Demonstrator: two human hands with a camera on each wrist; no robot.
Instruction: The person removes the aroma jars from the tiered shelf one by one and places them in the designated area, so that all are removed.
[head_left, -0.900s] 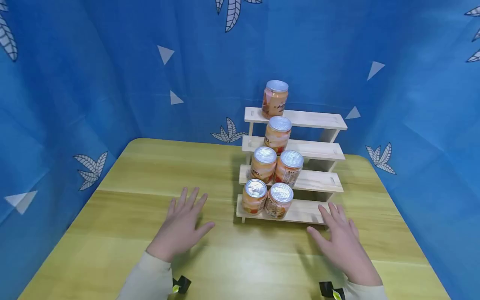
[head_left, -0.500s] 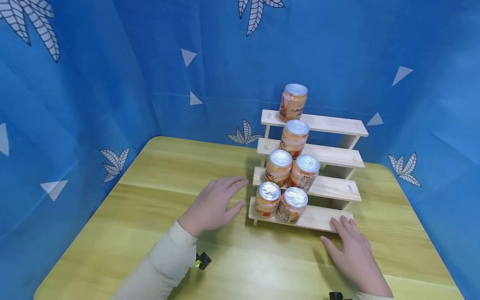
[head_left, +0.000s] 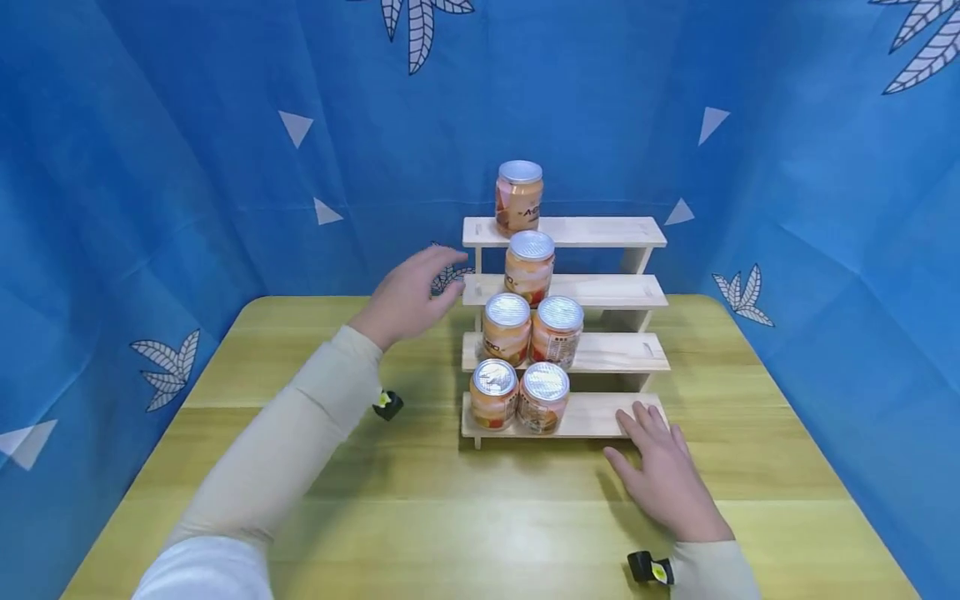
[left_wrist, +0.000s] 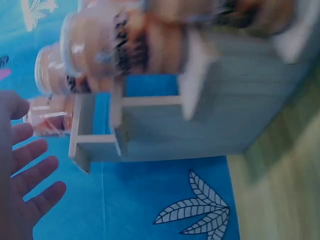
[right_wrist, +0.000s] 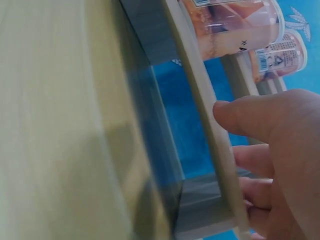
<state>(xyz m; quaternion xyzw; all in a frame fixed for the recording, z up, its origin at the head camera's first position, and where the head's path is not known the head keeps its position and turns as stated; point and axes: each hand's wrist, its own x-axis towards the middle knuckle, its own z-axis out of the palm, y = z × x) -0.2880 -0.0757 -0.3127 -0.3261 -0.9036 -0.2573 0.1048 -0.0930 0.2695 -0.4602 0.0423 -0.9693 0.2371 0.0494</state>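
A four-step pale wooden rack point(head_left: 615, 415) stands on the table and bears several orange-labelled cans with silver lids. One can point(head_left: 519, 200) is on the top step, another can point(head_left: 529, 271) on the step below it. Two stand side by side on each lower step, including the lower left can point(head_left: 493, 398). My left hand point(head_left: 412, 296) hovers left of the upper steps, empty, its fingers point(left_wrist: 37, 172) spread near the top can in the left wrist view. At the right end of the bottom step is my right hand point(head_left: 663, 479), empty; whether its fingers touch the board I cannot tell.
The yellow wood-grain table point(head_left: 480, 533) runs out to rounded back corners. A blue curtain point(head_left: 600, 108) with leaf and triangle prints hangs behind it and along both sides. A small black device point(head_left: 387, 405) is worn at the left wrist.
From low over the table, my left hand has risen forward to beside the rack's upper steps. My right hand stays by the bottom step's right end. The cans keep their places; the head view has shifted.
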